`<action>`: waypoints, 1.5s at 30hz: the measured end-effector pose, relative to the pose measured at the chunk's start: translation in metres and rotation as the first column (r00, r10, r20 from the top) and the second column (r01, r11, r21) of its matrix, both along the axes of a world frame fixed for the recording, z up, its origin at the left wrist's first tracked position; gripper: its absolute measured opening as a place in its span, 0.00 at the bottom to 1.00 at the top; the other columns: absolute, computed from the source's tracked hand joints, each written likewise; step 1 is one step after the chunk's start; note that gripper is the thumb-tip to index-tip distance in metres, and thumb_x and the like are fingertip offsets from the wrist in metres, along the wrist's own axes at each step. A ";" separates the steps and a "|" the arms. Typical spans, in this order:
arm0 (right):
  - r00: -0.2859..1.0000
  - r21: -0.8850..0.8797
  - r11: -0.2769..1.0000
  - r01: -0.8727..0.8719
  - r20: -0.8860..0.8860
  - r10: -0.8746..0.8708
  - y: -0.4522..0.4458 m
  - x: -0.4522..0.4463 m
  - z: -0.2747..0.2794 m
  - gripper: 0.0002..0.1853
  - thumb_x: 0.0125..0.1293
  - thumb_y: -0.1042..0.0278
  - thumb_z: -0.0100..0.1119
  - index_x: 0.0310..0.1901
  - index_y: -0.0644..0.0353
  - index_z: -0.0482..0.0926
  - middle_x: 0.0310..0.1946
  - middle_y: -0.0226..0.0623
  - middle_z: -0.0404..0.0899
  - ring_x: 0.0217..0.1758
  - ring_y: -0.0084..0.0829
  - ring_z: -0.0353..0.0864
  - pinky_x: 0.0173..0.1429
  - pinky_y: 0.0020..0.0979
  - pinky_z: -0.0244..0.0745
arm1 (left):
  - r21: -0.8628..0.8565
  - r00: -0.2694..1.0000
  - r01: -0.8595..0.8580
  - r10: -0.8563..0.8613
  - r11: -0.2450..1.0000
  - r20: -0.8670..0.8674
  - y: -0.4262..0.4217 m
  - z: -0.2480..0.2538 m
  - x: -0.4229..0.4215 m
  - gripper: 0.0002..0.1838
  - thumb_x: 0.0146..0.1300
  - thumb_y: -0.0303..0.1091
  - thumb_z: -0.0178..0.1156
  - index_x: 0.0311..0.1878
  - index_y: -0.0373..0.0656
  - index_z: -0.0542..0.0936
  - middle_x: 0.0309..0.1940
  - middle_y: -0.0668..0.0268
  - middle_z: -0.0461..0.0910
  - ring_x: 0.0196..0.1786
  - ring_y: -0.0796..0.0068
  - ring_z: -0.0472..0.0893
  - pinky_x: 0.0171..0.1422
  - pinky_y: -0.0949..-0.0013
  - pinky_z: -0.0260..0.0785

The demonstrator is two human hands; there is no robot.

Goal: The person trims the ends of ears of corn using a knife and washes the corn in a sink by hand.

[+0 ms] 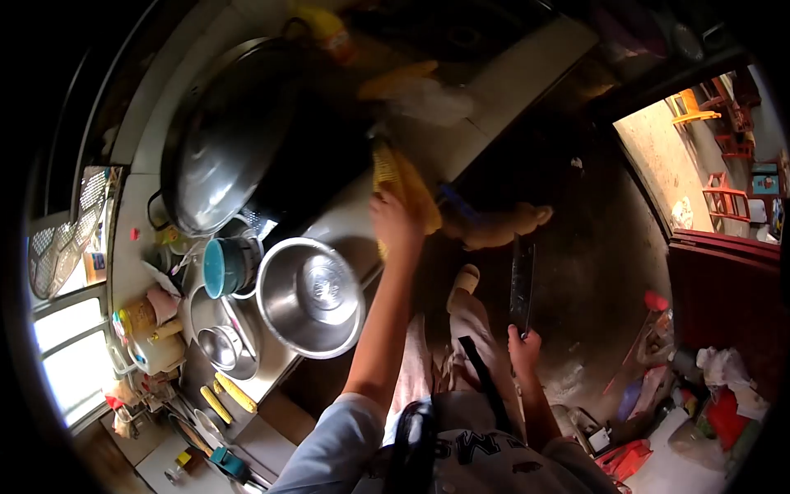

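Note:
My left hand [397, 222] is closed on a yellow cloth [415, 191] at the counter's front edge. Part of the cloth has a ribbed or meshed texture. Held low on the right, my right hand [524, 350] grips the handle of a cleaver [522, 284], whose dark, broad blade points away from me over the floor. Near my left forearm, a wide steel basin [311, 298] sits on the counter. Beyond it a large domed metal lid [230, 140] leans over the dark stove area.
A tan dog [502, 229] stands on the floor ahead of my feet. Left of the basin are a teal container [224, 267], a small steel bowl [220, 346] and corn cobs [226, 399]. Bags and clutter [699, 412] lie at right, near a doorway [658, 156].

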State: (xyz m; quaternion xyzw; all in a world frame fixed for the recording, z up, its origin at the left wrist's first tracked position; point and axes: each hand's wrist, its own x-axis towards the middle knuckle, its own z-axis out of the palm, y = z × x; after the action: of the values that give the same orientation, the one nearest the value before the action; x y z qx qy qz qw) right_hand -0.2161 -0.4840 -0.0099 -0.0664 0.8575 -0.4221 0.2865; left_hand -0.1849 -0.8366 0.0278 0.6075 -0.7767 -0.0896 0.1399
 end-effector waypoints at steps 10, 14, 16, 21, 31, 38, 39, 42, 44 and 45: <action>0.961 -0.044 0.986 0.164 0.233 -0.149 -0.006 -0.060 -0.004 0.12 0.61 0.69 0.56 0.22 0.58 0.67 0.11 0.23 0.64 0.11 0.16 0.62 0.16 0.22 0.54 | 0.138 0.999 -0.018 0.023 0.990 -0.037 -0.041 -0.027 0.020 0.24 0.52 0.48 0.63 0.37 0.33 0.71 0.29 0.51 0.74 0.34 0.52 0.76 0.36 0.54 0.69; 0.904 -0.099 0.957 0.273 0.367 -0.220 -0.013 -0.065 0.000 0.12 0.61 0.70 0.55 0.22 0.57 0.66 0.11 0.23 0.62 0.11 0.16 0.60 0.16 0.22 0.54 | 0.250 0.892 0.027 0.089 0.968 -0.443 -0.042 0.008 0.032 0.16 0.62 0.41 0.55 0.42 0.35 0.71 0.30 0.55 0.76 0.28 0.63 0.75 0.32 0.65 0.66; 0.888 -0.117 0.948 0.296 0.399 -0.228 -0.020 -0.066 0.002 0.12 0.61 0.71 0.54 0.22 0.57 0.65 0.11 0.23 0.61 0.11 0.16 0.60 0.16 0.22 0.54 | 0.507 0.647 0.035 0.367 0.861 -0.668 -0.033 0.035 0.031 0.21 0.64 0.45 0.50 0.49 0.36 0.71 0.36 0.60 0.76 0.31 0.71 0.75 0.36 0.70 0.68; 0.909 -0.130 0.952 0.276 0.357 -0.215 -0.036 -0.056 0.023 0.13 0.61 0.71 0.54 0.21 0.57 0.64 0.11 0.22 0.61 0.12 0.15 0.59 0.17 0.21 0.54 | 0.515 0.241 0.625 0.482 0.586 -0.842 0.003 0.103 0.033 0.29 0.63 0.51 0.47 0.59 0.38 0.62 0.41 0.57 0.73 0.31 0.72 0.75 0.31 0.71 0.70; 0.984 -0.214 0.964 0.159 0.113 -0.137 -0.038 -0.053 0.068 0.12 0.58 0.71 0.58 0.20 0.60 0.70 0.13 0.19 0.64 0.16 0.11 0.58 0.20 0.21 0.53 | 0.503 0.376 0.785 0.368 0.361 -0.850 0.062 0.148 0.018 0.43 0.48 0.51 0.66 0.57 0.29 0.60 0.42 0.53 0.73 0.32 0.63 0.81 0.33 0.68 0.74; 0.992 -0.240 0.963 0.124 0.000 -0.128 -0.025 -0.062 0.105 0.13 0.57 0.72 0.56 0.17 0.61 0.67 0.10 0.21 0.59 0.16 0.12 0.55 0.19 0.22 0.50 | 0.469 0.352 0.883 0.619 0.031 -0.703 0.085 0.139 0.006 0.43 0.51 0.54 0.63 0.59 0.32 0.58 0.33 0.57 0.69 0.25 0.67 0.77 0.25 0.71 0.72; 0.992 -0.241 0.964 0.111 -0.039 -0.124 -0.022 -0.064 0.106 0.13 0.56 0.73 0.56 0.17 0.61 0.67 0.10 0.21 0.58 0.16 0.12 0.55 0.19 0.22 0.50 | 0.305 0.242 0.950 0.783 -0.070 -0.574 0.092 0.134 0.004 0.41 0.49 0.52 0.65 0.58 0.34 0.59 0.35 0.58 0.68 0.25 0.67 0.77 0.26 0.72 0.72; 0.989 -0.232 0.966 0.110 -0.067 -0.129 -0.006 -0.064 0.108 0.12 0.55 0.72 0.57 0.17 0.61 0.68 0.09 0.23 0.58 0.16 0.13 0.56 0.19 0.22 0.50 | 0.123 0.213 0.976 0.906 -0.180 -0.364 0.104 0.130 -0.002 0.43 0.46 0.56 0.69 0.56 0.40 0.60 0.35 0.62 0.63 0.26 0.70 0.75 0.24 0.76 0.73; 0.985 -0.230 0.966 0.115 -0.102 -0.141 0.003 -0.065 0.105 0.12 0.55 0.72 0.57 0.17 0.61 0.68 0.09 0.23 0.58 0.16 0.13 0.56 0.19 0.22 0.51 | 0.210 0.314 0.946 0.850 -0.246 -0.423 0.107 0.126 -0.005 0.44 0.45 0.58 0.67 0.57 0.41 0.60 0.33 0.65 0.63 0.26 0.71 0.75 0.27 0.74 0.74; 0.980 -0.232 0.966 0.111 -0.137 -0.146 0.006 -0.066 0.104 0.12 0.55 0.71 0.58 0.17 0.61 0.68 0.09 0.24 0.58 0.16 0.13 0.57 0.19 0.22 0.51 | 0.217 0.270 0.958 0.840 -0.186 -0.470 0.114 0.116 -0.003 0.47 0.44 0.61 0.67 0.60 0.41 0.59 0.32 0.63 0.66 0.31 0.69 0.77 0.34 0.71 0.76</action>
State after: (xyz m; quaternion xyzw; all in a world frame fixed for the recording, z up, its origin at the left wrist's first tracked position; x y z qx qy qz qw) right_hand -0.2816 -0.4775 0.0943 -0.0744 0.8267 -0.5270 0.1827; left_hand -0.1881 -0.7225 0.1440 0.1026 -0.1097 -0.9885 0.0198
